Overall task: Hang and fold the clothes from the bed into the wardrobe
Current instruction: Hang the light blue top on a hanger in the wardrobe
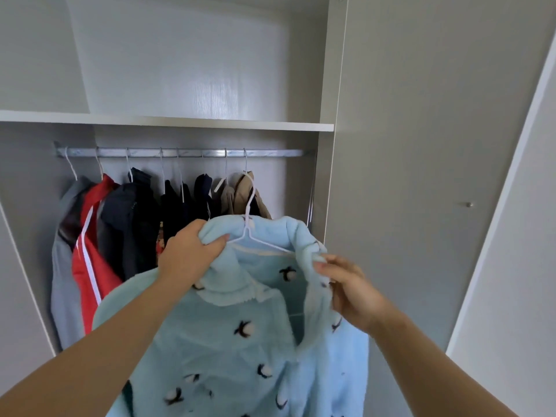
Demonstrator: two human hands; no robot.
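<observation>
Garment: pale blue fleece top (240, 341) on a white hanger (255, 239), held below the right end of the rail (180, 152) — not hooked yet.
Left hand (189, 251): fingers curled, gripping the collar's left side.
Right hand (343, 284): pinching the collar's right edge.
Done: a row of garments (135, 221) hangs on the rail.
Left: hook this one; bed out of view — remainder unknown.

light-blue fleece top (240, 341), small dark-and-white motifs, collar open, draped on white wire hanger (259, 243); hanger hook upright, below rail (180, 152), clear of it; top raised, front facing camera, before open wardrobe (180, 124)
</observation>
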